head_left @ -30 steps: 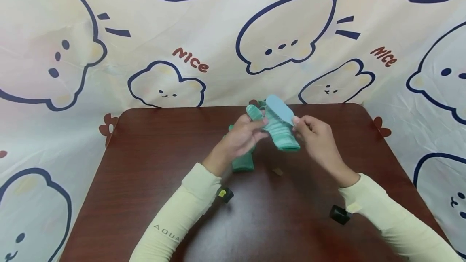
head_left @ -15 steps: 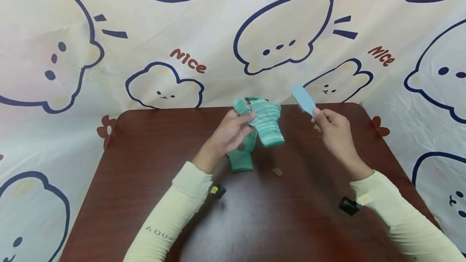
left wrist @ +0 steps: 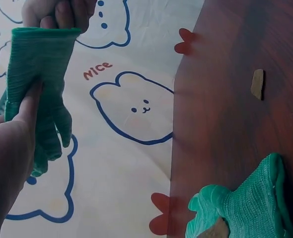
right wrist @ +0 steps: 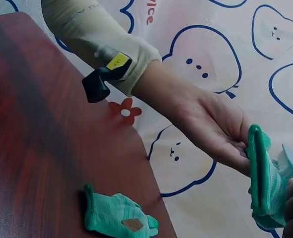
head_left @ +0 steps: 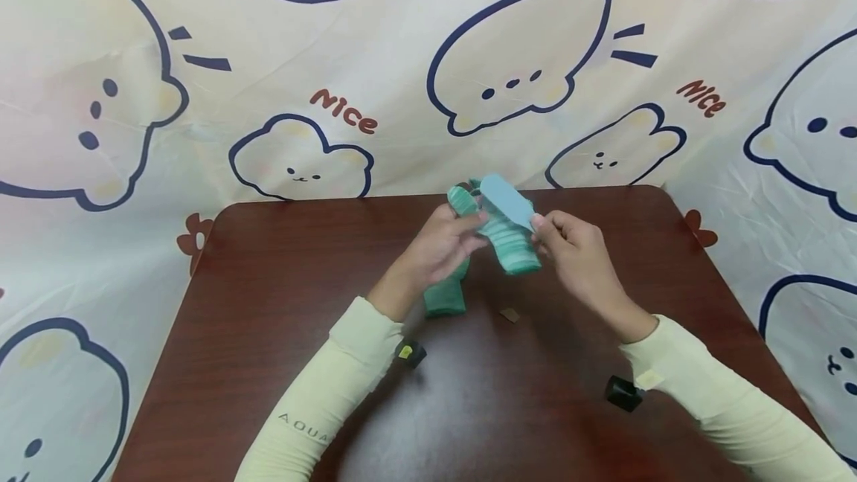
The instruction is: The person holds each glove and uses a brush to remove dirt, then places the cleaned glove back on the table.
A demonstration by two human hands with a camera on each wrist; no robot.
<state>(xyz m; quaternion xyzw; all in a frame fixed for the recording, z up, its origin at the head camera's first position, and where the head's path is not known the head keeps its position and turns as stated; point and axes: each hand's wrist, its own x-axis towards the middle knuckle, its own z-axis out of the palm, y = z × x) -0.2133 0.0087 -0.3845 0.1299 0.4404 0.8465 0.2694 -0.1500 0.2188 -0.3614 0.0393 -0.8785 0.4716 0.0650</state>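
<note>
A green-and-white striped knit glove [head_left: 518, 253] is gripped by my left hand [head_left: 435, 250] above the far part of the table, its cuff hanging toward me. My right hand [head_left: 579, 250] pinches the handle of a light blue brush [head_left: 506, 199]. The brush's flat back faces up, and its head lies over the striped side of the glove; the bristles are mostly hidden in the head view. In the left wrist view, the plainer green underside of the held glove [left wrist: 39, 64] shows with my thumb against it. A second green glove [head_left: 445, 297] lies on the table below.
A small brown scrap [head_left: 510, 315] lies on the dark wooden table [head_left: 294, 281], right of the lower glove. Another brown piece [right wrist: 133, 225] sits on that glove. A cloth wall [head_left: 402, 58] with cartoon drawings rises behind the table's far edge.
The brush moved off the glove to the upper right half a second ago, and is now back over it. My left hand and the glove shifted left, then returned right.
</note>
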